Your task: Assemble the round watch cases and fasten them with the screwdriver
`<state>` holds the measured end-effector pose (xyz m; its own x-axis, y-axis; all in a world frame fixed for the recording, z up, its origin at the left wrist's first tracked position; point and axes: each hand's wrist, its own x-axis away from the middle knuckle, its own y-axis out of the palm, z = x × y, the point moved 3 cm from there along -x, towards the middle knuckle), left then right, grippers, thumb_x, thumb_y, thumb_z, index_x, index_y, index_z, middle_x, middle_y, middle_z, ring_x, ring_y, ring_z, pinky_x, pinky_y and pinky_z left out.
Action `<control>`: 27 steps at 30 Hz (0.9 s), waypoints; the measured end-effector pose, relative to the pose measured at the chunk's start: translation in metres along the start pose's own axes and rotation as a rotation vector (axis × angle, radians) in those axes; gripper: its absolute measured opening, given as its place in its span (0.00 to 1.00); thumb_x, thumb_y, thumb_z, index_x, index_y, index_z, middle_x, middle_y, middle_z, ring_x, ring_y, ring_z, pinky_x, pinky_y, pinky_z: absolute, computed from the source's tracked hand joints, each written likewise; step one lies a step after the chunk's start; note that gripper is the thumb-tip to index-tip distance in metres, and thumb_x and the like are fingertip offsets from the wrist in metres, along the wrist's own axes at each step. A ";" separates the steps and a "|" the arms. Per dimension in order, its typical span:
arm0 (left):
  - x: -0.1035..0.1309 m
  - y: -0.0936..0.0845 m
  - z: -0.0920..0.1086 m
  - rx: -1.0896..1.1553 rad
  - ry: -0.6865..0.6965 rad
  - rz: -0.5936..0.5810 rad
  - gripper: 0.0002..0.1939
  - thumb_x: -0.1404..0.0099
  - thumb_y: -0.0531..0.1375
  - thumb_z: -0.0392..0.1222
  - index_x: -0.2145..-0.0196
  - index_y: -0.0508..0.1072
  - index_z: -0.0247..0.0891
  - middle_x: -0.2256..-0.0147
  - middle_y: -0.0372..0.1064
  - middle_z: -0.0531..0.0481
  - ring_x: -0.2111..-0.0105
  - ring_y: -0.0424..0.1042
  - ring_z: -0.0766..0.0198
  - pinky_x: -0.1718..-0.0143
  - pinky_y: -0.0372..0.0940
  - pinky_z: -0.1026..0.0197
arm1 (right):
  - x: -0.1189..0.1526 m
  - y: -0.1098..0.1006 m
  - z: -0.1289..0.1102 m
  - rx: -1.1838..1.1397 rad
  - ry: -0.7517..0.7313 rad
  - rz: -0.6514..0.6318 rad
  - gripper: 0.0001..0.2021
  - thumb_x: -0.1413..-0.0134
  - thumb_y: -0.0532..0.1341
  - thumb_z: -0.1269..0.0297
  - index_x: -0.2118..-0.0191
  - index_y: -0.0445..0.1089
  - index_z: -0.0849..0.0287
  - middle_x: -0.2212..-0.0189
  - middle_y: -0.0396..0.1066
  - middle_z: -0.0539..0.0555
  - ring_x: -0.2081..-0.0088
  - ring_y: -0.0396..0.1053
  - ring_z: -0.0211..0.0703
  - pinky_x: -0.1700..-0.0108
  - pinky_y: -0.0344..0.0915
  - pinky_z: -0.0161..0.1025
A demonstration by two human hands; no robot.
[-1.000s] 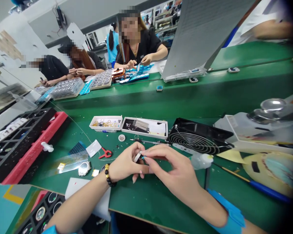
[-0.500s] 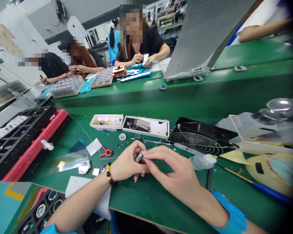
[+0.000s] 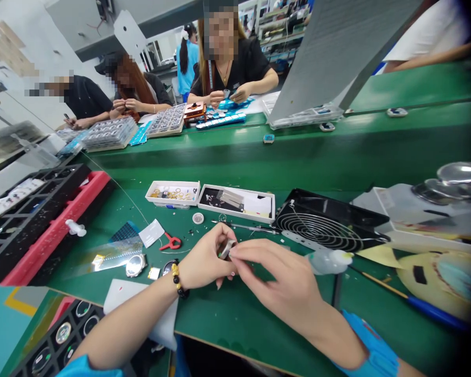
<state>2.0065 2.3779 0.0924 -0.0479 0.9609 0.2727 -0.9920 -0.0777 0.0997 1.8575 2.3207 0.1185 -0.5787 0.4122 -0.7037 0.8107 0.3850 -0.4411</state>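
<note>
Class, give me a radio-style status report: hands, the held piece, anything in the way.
Left hand holding small metallic part. Right hand at its edge, grip unclear. Part partly hidden. Clear bottle just beyond right hand, not blocking.

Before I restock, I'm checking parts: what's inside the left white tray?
The left white tray shows gold-coloured rings and other small pieces; anything beneath them is covered.

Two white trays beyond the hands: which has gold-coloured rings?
The shorter left tray holds the gold-coloured rings; the longer right tray shows black and grey pieces instead.
</note>
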 end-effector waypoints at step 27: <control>0.000 -0.003 0.000 -0.088 0.051 0.056 0.23 0.44 0.71 0.36 0.60 0.60 0.42 0.66 0.63 0.59 0.80 0.69 0.75 0.90 0.59 0.76 | 0.002 0.004 0.007 -0.373 0.514 0.087 0.04 0.39 0.66 0.68 0.64 0.79 0.53 0.64 0.81 0.49 0.65 0.80 0.40 0.62 0.78 0.31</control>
<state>2.0092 2.3780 0.0915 -0.1068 0.9682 0.2263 -0.9940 -0.1098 0.0009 1.8603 2.3175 0.1110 -0.5565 0.7623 -0.3304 0.8244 0.5560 -0.1058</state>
